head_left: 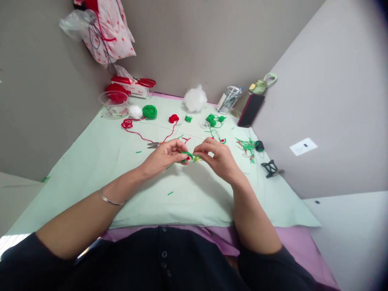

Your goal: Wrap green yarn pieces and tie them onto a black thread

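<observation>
Over the middle of the table, my left hand [169, 153] pinches a small green and red yarn piece [187, 156] between thumb and fingers. My right hand [216, 155] is closed close beside it, thumb and forefinger pressed together at the piece's right side, where green strands and a bit of yellow show. Whether a needle or hook is in the right fingers is too small to tell. Scissors [154, 144] lie just behind my left hand, partly covered by it. Red yarn [173, 118] and a little green yarn piece [188, 119] lie farther back.
At the back left stand a clear plastic tub [113, 109], a tissue box [138, 89] and a green yarn ball [149, 111]. White stuffing [195, 99], a cup of pens [229, 99], a bottle [257, 87] and a leaning phone [251, 110] line the back. Yarn scraps [248, 147] lie right.
</observation>
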The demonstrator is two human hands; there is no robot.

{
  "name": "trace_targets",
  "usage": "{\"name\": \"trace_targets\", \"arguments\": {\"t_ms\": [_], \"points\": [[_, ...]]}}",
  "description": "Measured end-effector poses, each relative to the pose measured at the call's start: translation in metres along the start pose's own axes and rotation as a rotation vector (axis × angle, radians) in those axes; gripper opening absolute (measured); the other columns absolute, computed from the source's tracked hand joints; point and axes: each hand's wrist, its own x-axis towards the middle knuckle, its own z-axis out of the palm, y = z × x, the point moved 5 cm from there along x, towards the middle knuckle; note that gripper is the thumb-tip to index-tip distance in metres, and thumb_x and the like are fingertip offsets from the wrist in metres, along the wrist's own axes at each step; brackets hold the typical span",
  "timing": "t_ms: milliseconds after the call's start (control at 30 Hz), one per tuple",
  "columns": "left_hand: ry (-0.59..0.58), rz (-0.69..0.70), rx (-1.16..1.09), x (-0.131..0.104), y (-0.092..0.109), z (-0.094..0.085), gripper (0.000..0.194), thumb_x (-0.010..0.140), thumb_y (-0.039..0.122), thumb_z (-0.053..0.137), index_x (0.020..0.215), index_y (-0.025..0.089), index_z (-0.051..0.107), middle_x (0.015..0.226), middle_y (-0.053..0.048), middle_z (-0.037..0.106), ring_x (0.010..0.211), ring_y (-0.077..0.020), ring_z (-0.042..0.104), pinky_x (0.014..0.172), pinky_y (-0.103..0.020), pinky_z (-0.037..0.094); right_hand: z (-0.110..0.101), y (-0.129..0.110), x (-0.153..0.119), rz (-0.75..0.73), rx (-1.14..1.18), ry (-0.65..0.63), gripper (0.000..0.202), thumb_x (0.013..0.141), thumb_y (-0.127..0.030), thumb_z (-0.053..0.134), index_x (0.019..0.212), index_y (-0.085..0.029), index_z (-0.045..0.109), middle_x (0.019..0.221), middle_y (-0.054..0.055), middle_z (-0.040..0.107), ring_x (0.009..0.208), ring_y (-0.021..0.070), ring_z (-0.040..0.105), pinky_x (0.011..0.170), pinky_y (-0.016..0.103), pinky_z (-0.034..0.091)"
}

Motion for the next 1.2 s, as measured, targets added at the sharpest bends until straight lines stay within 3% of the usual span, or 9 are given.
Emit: {"name": "trace_targets", "arguments": {"t_ms": [300, 567, 633, 700, 833, 900, 1033, 1100, 1200], "points": [[-0.004, -0.020, -0.021, 0.001, -0.009, 0.000, 0.022, 0.080, 0.031, 0.072, 0.088, 0.015, 0.060, 0.084, -0.001, 0.064, 0.078, -0.0140, 0.066, 0.080, -0.030, 0.051, 0.013, -0.010, -0.001, -0.016, 0.146, 0.006, 0.017, 0.097, -0.027, 0.052, 0.104, -0.022, 0.067, 0.097, 0.005, 0.070, 0.085, 0.0148, 0.065, 0.076, 0.028, 0.051], [0.027, -0.047, 0.047, 0.002, -0.020, 0.000, 0.019, 0.079, 0.031, 0.070, 0.084, 0.015, 0.061, 0.080, -0.001, 0.062, 0.077, -0.0134, 0.063, 0.075, -0.028, 0.051, 0.024, -0.016, -0.003, -0.106, -0.056, -0.026, 0.016, 0.097, -0.025, 0.051, 0.097, -0.021, 0.066, 0.089, 0.006, 0.069, 0.077, 0.0145, 0.063, 0.069, 0.027, 0.048], [0.028, -0.061, 0.056, 0.003, -0.021, 0.000, 0.020, 0.078, 0.031, 0.071, 0.082, 0.015, 0.060, 0.079, -0.001, 0.062, 0.074, -0.0130, 0.063, 0.073, -0.027, 0.051, 0.019, -0.018, -0.002, -0.065, 0.047, 0.037, 0.016, 0.096, -0.028, 0.052, 0.092, -0.020, 0.065, 0.092, 0.007, 0.068, 0.075, 0.0141, 0.064, 0.067, 0.027, 0.048], [0.032, -0.083, 0.057, 0.003, -0.022, 0.001, 0.021, 0.077, 0.030, 0.071, 0.081, 0.015, 0.058, 0.077, 0.000, 0.062, 0.072, -0.0133, 0.064, 0.071, -0.028, 0.052, 0.011, -0.014, -0.001, 0.047, 0.296, 0.120, 0.018, 0.096, -0.035, 0.052, 0.091, -0.020, 0.061, 0.091, 0.006, 0.067, 0.066, 0.0121, 0.063, 0.059, 0.025, 0.049], [0.023, -0.148, 0.059, 0.002, -0.023, 0.003, 0.022, 0.076, 0.029, 0.071, 0.081, 0.015, 0.054, 0.075, 0.000, 0.064, 0.066, -0.0145, 0.067, 0.069, -0.029, 0.053, -0.005, 0.006, 0.000, 0.270, 0.742, 0.205, 0.028, 0.094, -0.051, 0.052, 0.091, -0.023, 0.049, 0.068, -0.003, 0.058, 0.051, 0.0109, 0.058, 0.051, 0.024, 0.050], [0.017, -0.169, 0.065, 0.001, -0.023, 0.004, 0.021, 0.076, 0.027, 0.070, 0.081, 0.016, 0.053, 0.075, 0.001, 0.063, 0.069, -0.0164, 0.070, 0.070, -0.030, 0.053, -0.020, 0.017, 0.000, 0.254, 0.775, 0.305, 0.030, 0.092, -0.054, 0.053, 0.090, -0.025, 0.048, 0.060, -0.006, 0.048, 0.058, 0.0125, 0.061, 0.063, 0.028, 0.056], [0.008, -0.204, 0.052, 0.000, -0.023, 0.005, 0.023, 0.075, 0.024, 0.070, 0.080, 0.016, 0.049, 0.075, 0.002, 0.062, 0.077, -0.0210, 0.074, 0.070, -0.029, 0.053, -0.052, 0.028, -0.001, 0.027, 0.723, 0.510, 0.025, 0.094, -0.052, 0.051, 0.091, -0.028, 0.052, 0.060, -0.005, 0.039, 0.076, 0.0143, 0.062, 0.090, 0.037, 0.055], [-0.008, -0.197, 0.043, 0.000, -0.021, 0.006, 0.024, 0.074, 0.023, 0.071, 0.081, 0.016, 0.049, 0.074, 0.002, 0.062, 0.078, -0.0204, 0.074, 0.069, -0.028, 0.053, -0.060, 0.031, -0.003, -0.016, 0.724, 0.576, 0.023, 0.093, -0.050, 0.053, 0.090, -0.028, 0.053, 0.061, -0.005, 0.039, 0.077, 0.0144, 0.060, 0.093, 0.038, 0.054], [-0.042, -0.177, 0.068, 0.001, -0.020, 0.006, 0.025, 0.075, 0.025, 0.072, 0.083, 0.016, 0.051, 0.069, 0.003, 0.062, 0.062, -0.0147, 0.069, 0.061, -0.025, 0.051, -0.060, 0.035, -0.006, 0.075, 0.742, 0.692, 0.022, 0.091, -0.047, 0.059, 0.087, -0.026, 0.054, 0.061, -0.006, 0.039, 0.071, 0.0130, 0.058, 0.090, 0.038, 0.055]]}}
